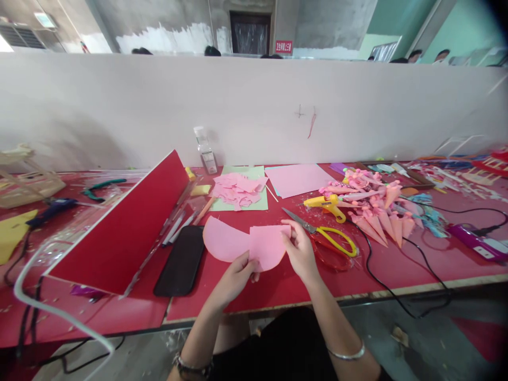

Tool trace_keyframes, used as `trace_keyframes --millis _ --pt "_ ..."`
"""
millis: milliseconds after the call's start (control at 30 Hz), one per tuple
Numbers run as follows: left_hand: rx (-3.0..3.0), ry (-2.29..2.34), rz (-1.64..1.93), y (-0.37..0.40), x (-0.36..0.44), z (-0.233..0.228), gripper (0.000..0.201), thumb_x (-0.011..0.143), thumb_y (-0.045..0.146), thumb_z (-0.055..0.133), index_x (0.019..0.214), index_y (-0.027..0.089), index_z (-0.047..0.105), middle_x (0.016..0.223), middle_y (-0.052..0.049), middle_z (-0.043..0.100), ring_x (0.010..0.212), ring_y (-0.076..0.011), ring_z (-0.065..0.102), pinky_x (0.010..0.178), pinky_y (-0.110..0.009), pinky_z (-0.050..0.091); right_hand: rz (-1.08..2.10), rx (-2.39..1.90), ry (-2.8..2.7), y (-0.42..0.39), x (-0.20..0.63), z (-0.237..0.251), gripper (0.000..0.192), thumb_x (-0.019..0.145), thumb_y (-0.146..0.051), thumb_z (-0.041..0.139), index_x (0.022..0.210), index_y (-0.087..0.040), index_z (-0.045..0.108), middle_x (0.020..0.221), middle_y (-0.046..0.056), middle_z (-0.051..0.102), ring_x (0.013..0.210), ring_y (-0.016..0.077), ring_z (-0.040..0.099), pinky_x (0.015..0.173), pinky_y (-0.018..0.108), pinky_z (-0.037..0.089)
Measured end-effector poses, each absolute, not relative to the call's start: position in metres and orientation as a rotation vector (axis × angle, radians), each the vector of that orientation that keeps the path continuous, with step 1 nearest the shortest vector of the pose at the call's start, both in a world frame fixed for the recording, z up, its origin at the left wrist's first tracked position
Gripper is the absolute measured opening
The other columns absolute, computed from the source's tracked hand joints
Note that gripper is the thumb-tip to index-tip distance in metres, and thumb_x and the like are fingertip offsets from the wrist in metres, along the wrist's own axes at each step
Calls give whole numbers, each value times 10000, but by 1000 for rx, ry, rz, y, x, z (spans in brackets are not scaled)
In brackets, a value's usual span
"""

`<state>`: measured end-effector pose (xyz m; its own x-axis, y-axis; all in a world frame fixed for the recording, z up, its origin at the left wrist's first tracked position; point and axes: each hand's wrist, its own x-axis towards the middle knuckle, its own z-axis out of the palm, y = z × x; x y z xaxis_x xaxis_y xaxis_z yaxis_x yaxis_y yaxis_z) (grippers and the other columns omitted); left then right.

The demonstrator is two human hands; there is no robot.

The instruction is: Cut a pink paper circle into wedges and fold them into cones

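Note:
A piece of pink paper (269, 247) with a rounded lower edge is held between my two hands, above the front of the red table. My left hand (239, 272) pinches its lower left edge. At its upper right edge, my right hand (298, 247) grips it between thumb and fingers. Another pink paper piece (225, 241), curved along its outer edge, lies just left of it and partly behind. Scissors with yellow handles (335, 239) rest right of my right hand, blades pointing up and left. Beneath them is something with red handles (327, 255), partly covered.
A black phone (180, 261) lies left of my hands, beside a red upright board (127, 227). Behind are pink paper scraps (238, 190) and pink sheets (298, 180). A yellow glue gun (326, 203) sits by pink paper cones (387, 222); its cord crosses the table edge.

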<state>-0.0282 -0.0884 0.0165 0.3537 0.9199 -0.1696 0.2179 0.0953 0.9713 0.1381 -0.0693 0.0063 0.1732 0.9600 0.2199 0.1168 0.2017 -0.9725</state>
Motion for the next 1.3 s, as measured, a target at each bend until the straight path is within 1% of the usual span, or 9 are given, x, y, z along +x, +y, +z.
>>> trace_keyframes --millis 100,233,433,567,700,900,1000,1133,1300 --pt "1489 1196 719 -87 -33 17 249 785 360 418 619 175 437 540 46 423 540 -105 407 554 -225 352 849 -1252 -1387 -67 145 8 199 792 -315 465 866 -164 572 775 36 586 700 159 551 614 246 432" --pt "1562 1263 719 -85 -36 17 247 772 381 442 704 151 503 569 48 418 545 -105 382 526 -221 324 855 -1271 -1489 -67 151 10 174 790 -316 476 729 -168 544 533 -41 467 472 102 459 476 207 345" --pt "1696 1238 757 -83 -43 15 238 769 341 450 847 137 544 700 10 516 643 -130 461 600 -237 375 833 -1300 -1530 -59 159 20 216 782 -322 487 628 -170 496 428 -70 420 402 88 436 447 196 310" --pt "1817 1405 775 -82 -58 11 283 770 285 436 1013 164 513 811 -23 572 689 -141 527 645 -255 422 902 -1312 -1532 -34 173 17 179 766 -305 475 678 -159 530 475 -44 517 473 114 515 502 216 391" --pt "2118 1703 729 -82 -75 1 340 781 290 438 1095 173 500 1022 -90 571 900 -209 542 777 -333 433 921 -1359 -1520 -7 183 3 154 741 -278 462 756 -149 545 579 -11 579 521 128 557 543 252 447" --pt "2463 1905 583 -82 -76 -11 444 759 358 512 1160 170 477 1173 -125 526 1059 -278 470 856 -404 396 543 -1536 -1580 2 181 -3 431 709 -221 532 1123 -134 445 812 71 595 660 177 571 650 324 444" --pt "2492 2037 559 -79 -75 -10 503 766 438 486 1173 143 476 1199 -152 500 1056 -301 464 840 -402 399 299 -1597 -1777 -5 176 1 414 742 -217 510 1141 -130 439 947 124 574 723 196 561 685 339 436" --pt "2513 2273 508 -64 -81 -3 548 805 467 392 1202 95 458 1189 -202 482 1028 -328 481 827 -414 388 302 -1537 -1903 -15 168 5 346 770 -210 487 1111 -154 464 964 102 568 713 169 552 676 304 439" --pt "2520 2342 400 -34 -90 -1 570 758 379 468 1233 66 427 1125 -207 522 996 -326 495 802 -409 403 380 -1444 -1975 -24 158 8 257 776 -193 478 1027 -159 520 912 76 578 710 147 544 686 285 434"
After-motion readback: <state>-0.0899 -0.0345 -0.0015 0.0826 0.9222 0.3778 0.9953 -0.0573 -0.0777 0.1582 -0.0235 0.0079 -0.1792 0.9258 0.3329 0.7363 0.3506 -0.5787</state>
